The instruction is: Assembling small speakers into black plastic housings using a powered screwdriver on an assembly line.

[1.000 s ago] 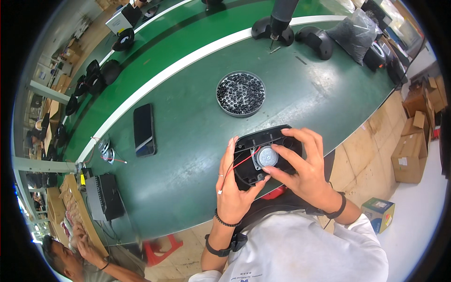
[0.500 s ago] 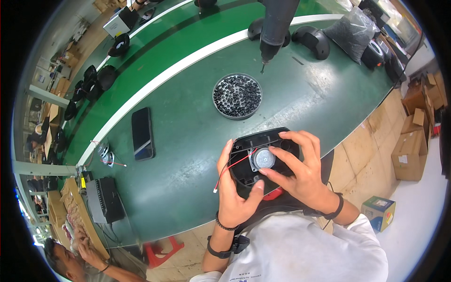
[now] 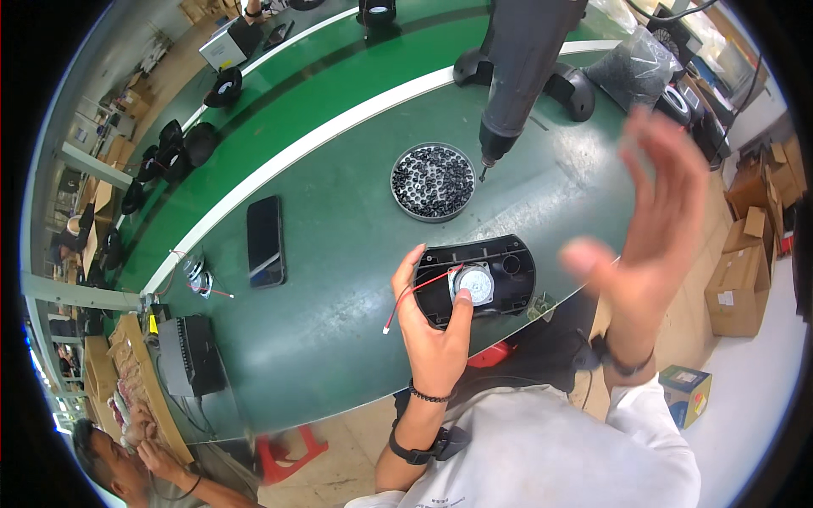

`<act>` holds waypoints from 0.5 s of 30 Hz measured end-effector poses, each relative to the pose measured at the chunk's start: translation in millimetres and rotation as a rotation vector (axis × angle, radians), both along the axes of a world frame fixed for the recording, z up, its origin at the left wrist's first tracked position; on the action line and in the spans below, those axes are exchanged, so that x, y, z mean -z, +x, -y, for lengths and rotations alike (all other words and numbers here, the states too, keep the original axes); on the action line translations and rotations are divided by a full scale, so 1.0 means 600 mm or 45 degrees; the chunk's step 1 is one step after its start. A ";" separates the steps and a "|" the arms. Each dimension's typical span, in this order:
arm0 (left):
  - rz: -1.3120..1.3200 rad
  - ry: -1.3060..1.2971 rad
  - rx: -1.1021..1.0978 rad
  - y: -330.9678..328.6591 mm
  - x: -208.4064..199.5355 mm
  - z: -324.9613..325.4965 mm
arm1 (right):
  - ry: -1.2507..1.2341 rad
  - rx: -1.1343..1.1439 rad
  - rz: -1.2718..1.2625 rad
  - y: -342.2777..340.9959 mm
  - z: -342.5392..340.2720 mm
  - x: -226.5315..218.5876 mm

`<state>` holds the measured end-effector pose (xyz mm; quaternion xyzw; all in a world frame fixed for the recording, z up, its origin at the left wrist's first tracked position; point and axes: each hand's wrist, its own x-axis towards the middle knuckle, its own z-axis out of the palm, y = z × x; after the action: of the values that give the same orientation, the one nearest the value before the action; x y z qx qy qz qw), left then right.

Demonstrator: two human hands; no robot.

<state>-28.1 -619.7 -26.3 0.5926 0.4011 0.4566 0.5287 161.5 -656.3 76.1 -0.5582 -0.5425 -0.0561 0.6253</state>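
My left hand (image 3: 436,351) grips a black plastic housing (image 3: 513,292) by its left side, tilted above the near edge of the table. In the housing sits a small round speaker (image 3: 476,286) with a silver back, and my left thumb presses on its lower edge. A red wire (image 3: 415,289) with a white plug runs from the speaker across my fingers. Raised to the right of the housing, my right hand (image 3: 656,212) is blurred, its fingers stretched out and holding nothing. An electric screwdriver (image 3: 512,93) hangs bit-down beyond the housing, near a round dish (image 3: 395,188) of small black screws.
A black phone (image 3: 265,241) and loose speakers (image 3: 200,277) lie on the green table, left. A black box-shaped device (image 3: 189,357) stands at its left edge. Black curved parts (image 3: 572,91) and a bag of dark pieces (image 3: 633,72) are far right. A co-worker (image 3: 127,466) sits lower left.
My right hand has let go of the housing and moved up and right. My left thumb has come onto the speaker. The screwdriver appears lower and closer in view.
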 end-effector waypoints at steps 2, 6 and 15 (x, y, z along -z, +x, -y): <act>-0.008 0.042 0.013 0.006 -0.008 0.003 | 0.148 0.011 0.005 0.043 -0.072 -0.043; 0.064 -0.040 0.003 0.011 -0.009 0.001 | -0.145 -0.741 -0.655 0.044 -0.145 -0.121; 0.146 -0.163 0.022 0.012 -0.015 -0.005 | 0.068 -0.639 -0.439 0.050 -0.175 -0.081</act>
<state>-21.1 -616.9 -17.1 0.5340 0.3935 0.4586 0.5914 191.5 -551.1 124.5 -0.3915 -0.5476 0.1815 0.7169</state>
